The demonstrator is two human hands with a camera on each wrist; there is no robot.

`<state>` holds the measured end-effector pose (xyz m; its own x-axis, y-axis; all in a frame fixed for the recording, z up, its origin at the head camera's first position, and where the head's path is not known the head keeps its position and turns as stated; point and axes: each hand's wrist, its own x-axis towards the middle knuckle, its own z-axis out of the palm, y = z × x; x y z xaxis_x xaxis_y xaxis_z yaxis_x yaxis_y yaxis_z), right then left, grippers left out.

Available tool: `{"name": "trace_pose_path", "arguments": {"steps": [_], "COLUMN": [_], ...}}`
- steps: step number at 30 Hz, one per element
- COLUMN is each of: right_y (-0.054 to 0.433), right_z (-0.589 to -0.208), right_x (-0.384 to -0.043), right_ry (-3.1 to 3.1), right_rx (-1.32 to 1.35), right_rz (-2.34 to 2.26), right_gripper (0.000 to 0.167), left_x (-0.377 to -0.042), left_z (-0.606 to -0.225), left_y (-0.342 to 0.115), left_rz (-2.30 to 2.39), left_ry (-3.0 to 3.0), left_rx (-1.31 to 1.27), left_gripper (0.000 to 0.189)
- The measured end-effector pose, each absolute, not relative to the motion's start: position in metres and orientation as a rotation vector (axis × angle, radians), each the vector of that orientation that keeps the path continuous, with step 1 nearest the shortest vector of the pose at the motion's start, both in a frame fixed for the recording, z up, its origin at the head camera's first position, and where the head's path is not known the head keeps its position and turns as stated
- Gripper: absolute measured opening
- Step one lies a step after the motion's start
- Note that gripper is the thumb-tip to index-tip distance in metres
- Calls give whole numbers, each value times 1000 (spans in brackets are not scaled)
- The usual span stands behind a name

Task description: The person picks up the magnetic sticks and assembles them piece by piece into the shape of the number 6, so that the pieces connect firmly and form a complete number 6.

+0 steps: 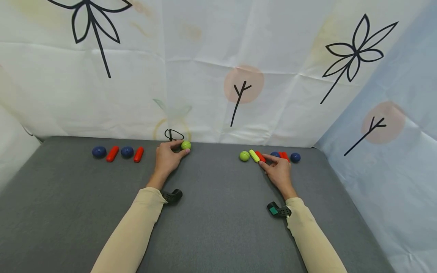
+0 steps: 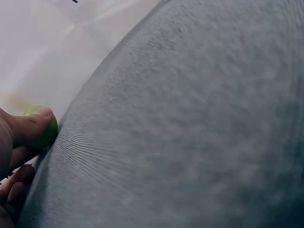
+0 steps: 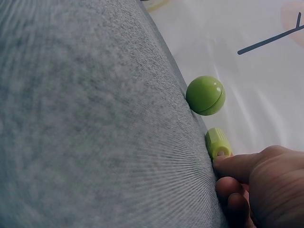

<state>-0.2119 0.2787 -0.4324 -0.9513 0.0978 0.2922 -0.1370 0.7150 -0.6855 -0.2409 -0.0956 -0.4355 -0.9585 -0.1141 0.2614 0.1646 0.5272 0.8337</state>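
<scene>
Near the back edge of the grey table, my left hand point(image 1: 167, 159) pinches a green ball point(image 1: 186, 145) between thumb and fingers. In the left wrist view the thumb lies across this ball point(image 2: 49, 135). My right hand point(image 1: 279, 173) is at the row on the right, thumb and index finger at a short red stick point(image 1: 260, 156). Left of it lies a short yellow-green ribbed stick point(image 1: 254, 156); the thumb tip overlaps its near end in the right wrist view. A green ball with a seam point(image 3: 205, 95) sits just beyond. The fingers partly hide a blue ball point(image 1: 275, 154) and red sticks point(image 1: 284, 156).
At the back left, a blue ball point(image 1: 99, 152), a red stick point(image 1: 112, 154), another blue ball point(image 1: 127, 152) and another red stick point(image 1: 138, 154) form a row. One blue ball point(image 1: 295, 157) ends the right row. A white printed cloth point(image 1: 205, 94) hangs behind the grey table point(image 1: 218, 212).
</scene>
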Motion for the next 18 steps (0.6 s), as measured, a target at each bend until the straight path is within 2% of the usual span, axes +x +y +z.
{"name": "trace_pose_path", "arguments": {"steps": [18], "right_y": [279], "right_z": [-436], "right_x": [-212], "right_ry": [-2500], "right_rx": [-8], "right_rz": [1140], "right_gripper": [28], "left_x": [-241], "left_z": [-439], "left_y": [-96], "left_rz": [-1387], "left_ry": [-2484], "left_rx": [-52], "left_gripper": [44]}}
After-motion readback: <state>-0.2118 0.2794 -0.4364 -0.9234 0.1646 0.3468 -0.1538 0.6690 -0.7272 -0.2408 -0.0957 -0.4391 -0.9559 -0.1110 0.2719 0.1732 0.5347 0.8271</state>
